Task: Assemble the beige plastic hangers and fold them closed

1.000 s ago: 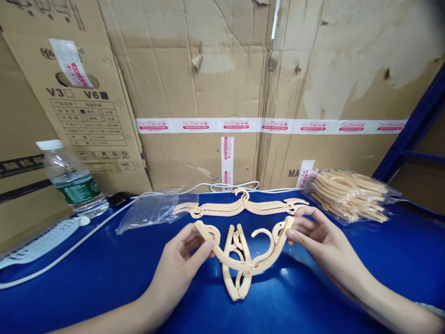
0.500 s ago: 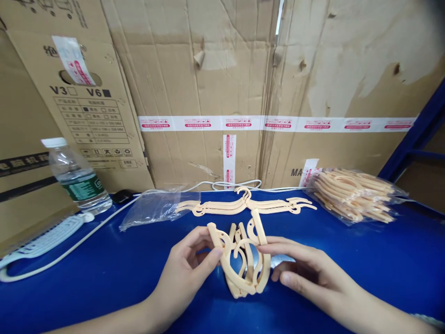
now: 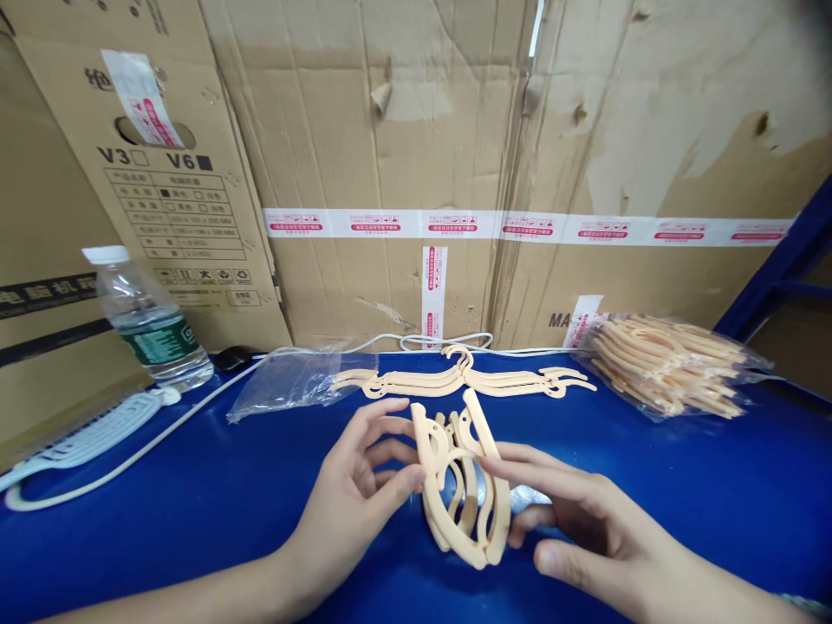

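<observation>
Folded cream plastic hangers (image 3: 477, 550) stand on the blue table in front of me, arms swung up into a V. My left hand (image 3: 364, 472) is at the left arm of the nearest one, thumb against its edge and the other fingers apart, curved beside it. From the right, my right hand (image 3: 578, 511) rests its index fingertip on the other arm; its thumb hangs free, fingers spread. Behind them, several unfolded hangers (image 3: 422, 380) lie stacked flat with their hooks toward the wall.
A bag of folded hangers (image 3: 676, 364) lies at the back right. An empty clear plastic bag (image 3: 279, 386) sits left of the stack. Farther left are a water bottle (image 3: 156, 334), a white fan-like object (image 3: 97, 433) and a cable (image 3: 143, 477). Cardboard (image 3: 390, 156) walls the back.
My left fingers have loosened from the hanger's left arm, and its two arms now stand closer together. My right hand stays against the right arm. The view has shifted slightly.
</observation>
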{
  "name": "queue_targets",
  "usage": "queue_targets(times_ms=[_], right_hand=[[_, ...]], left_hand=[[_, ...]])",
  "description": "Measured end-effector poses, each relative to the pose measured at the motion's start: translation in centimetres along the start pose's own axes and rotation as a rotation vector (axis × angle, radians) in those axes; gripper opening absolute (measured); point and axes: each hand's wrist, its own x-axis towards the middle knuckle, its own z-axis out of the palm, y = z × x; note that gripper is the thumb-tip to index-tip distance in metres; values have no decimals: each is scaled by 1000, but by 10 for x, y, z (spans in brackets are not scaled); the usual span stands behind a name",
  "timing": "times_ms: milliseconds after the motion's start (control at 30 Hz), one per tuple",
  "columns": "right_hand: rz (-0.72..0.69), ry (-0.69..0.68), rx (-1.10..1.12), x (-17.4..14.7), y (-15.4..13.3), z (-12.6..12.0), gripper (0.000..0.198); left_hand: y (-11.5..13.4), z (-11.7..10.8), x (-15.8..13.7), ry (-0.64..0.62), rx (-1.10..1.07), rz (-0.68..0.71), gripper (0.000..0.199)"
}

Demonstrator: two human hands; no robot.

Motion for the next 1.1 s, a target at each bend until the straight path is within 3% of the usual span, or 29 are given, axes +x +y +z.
queue_targets(times_ms=[133, 233, 567, 867, 1100], right_hand=[[2, 9, 12, -2, 3, 0, 48], [3, 8, 1, -3, 5, -1, 50], [-46, -19, -21, -4, 3, -2, 53], [-39, 10, -10, -3, 7, -4, 52], [-54, 42, -65, -6, 6, -2, 51]], left_hand=[[1, 0, -2, -31, 83, 35, 14], [2, 0, -5, -80, 131, 72, 7], [2, -1, -8, -214, 101, 36, 29], [4, -2, -15, -254, 199, 129, 46], [8, 1, -18, -163, 311, 165, 42]])
